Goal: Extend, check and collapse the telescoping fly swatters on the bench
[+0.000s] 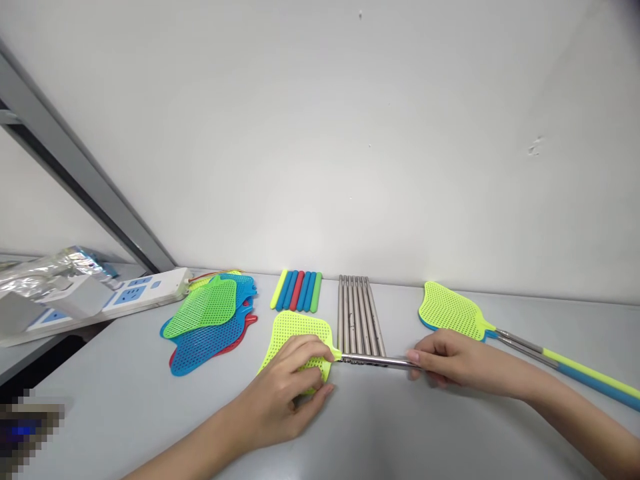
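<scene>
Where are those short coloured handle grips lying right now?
In the head view the coloured handle grips lie in a row at the back of the table by the wall, left of centre, between the pile of swatter heads and the metal rods.

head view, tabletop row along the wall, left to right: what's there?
White power strip → pile of loose swatter heads → coloured handle grips → metal rods → finished fly swatters. In front, left hand holds a yellow head, right hand its rod.
</scene>
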`<state>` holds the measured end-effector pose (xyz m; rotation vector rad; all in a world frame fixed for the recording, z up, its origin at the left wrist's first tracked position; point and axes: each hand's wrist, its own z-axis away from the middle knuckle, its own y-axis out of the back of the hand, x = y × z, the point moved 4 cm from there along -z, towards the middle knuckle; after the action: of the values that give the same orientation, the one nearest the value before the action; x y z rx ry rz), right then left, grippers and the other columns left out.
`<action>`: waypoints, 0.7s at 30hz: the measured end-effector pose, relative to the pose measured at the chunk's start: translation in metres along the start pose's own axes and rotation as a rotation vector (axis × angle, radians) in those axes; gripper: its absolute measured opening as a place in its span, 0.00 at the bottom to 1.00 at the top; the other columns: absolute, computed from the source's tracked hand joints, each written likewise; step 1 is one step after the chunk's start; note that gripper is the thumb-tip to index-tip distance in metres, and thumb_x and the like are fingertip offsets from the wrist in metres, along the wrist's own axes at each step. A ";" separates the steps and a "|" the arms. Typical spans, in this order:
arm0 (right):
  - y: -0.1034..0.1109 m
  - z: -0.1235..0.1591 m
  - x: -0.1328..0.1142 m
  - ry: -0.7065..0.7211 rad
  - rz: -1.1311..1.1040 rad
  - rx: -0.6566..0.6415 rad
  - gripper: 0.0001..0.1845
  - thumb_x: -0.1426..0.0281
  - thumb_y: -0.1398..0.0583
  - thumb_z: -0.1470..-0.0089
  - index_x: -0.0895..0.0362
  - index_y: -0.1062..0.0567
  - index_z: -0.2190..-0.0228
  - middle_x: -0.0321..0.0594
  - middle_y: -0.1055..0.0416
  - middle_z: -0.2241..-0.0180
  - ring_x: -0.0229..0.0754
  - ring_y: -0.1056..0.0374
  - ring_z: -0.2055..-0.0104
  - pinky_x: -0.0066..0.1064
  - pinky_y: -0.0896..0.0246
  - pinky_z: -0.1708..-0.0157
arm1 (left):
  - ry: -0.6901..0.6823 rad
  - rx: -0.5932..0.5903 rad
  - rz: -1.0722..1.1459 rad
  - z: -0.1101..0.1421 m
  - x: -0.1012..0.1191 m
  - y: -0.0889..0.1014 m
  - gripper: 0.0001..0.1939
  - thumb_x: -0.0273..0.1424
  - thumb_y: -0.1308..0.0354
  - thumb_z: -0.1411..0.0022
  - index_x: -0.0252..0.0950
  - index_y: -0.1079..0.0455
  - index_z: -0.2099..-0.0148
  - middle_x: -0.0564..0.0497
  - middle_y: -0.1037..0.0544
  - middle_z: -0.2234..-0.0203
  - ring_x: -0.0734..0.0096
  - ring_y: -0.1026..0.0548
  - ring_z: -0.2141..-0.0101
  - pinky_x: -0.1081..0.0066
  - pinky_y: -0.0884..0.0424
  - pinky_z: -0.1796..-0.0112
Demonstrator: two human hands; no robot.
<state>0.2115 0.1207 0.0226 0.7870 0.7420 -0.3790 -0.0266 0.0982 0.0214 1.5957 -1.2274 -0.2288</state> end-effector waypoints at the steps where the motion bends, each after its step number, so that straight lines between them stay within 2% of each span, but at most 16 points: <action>1: 0.001 0.001 -0.001 -0.004 0.005 0.005 0.26 0.51 0.51 0.50 0.59 0.26 0.72 0.35 0.39 0.81 0.32 0.49 0.80 0.24 0.55 0.80 | -0.002 0.003 -0.001 0.000 0.000 0.000 0.07 0.21 0.50 0.45 0.35 0.36 0.72 0.47 0.32 0.62 0.67 0.36 0.57 0.64 0.36 0.57; 8: 0.007 0.001 -0.003 0.008 0.011 0.022 0.27 0.50 0.52 0.50 0.58 0.25 0.72 0.33 0.42 0.83 0.32 0.51 0.81 0.24 0.56 0.80 | -0.004 0.004 -0.023 0.000 0.002 0.000 0.07 0.21 0.50 0.45 0.35 0.36 0.72 0.47 0.32 0.62 0.67 0.36 0.57 0.65 0.36 0.57; 11: 0.007 -0.001 0.000 0.006 0.009 0.018 0.28 0.49 0.52 0.51 0.58 0.25 0.72 0.33 0.43 0.83 0.32 0.52 0.82 0.23 0.55 0.80 | -0.006 0.006 -0.046 -0.001 0.002 0.001 0.06 0.22 0.50 0.45 0.37 0.34 0.67 0.47 0.32 0.61 0.66 0.36 0.57 0.63 0.36 0.57; 15: 0.006 -0.001 0.000 0.012 0.007 0.006 0.29 0.49 0.53 0.50 0.59 0.26 0.72 0.33 0.43 0.83 0.32 0.52 0.81 0.23 0.55 0.80 | 0.028 0.042 -0.109 -0.003 0.000 0.004 0.11 0.23 0.50 0.45 0.39 0.33 0.60 0.46 0.32 0.60 0.65 0.36 0.56 0.62 0.36 0.57; 21: 0.005 0.001 -0.002 0.003 0.006 -0.006 0.29 0.49 0.53 0.49 0.60 0.26 0.72 0.33 0.42 0.82 0.32 0.51 0.81 0.24 0.55 0.79 | 0.028 0.043 -0.096 -0.003 0.001 0.005 0.10 0.22 0.50 0.45 0.39 0.32 0.63 0.47 0.32 0.60 0.64 0.36 0.56 0.61 0.37 0.57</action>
<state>0.2134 0.1239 0.0271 0.7844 0.7432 -0.3703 -0.0269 0.0993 0.0271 1.6915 -1.1421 -0.2416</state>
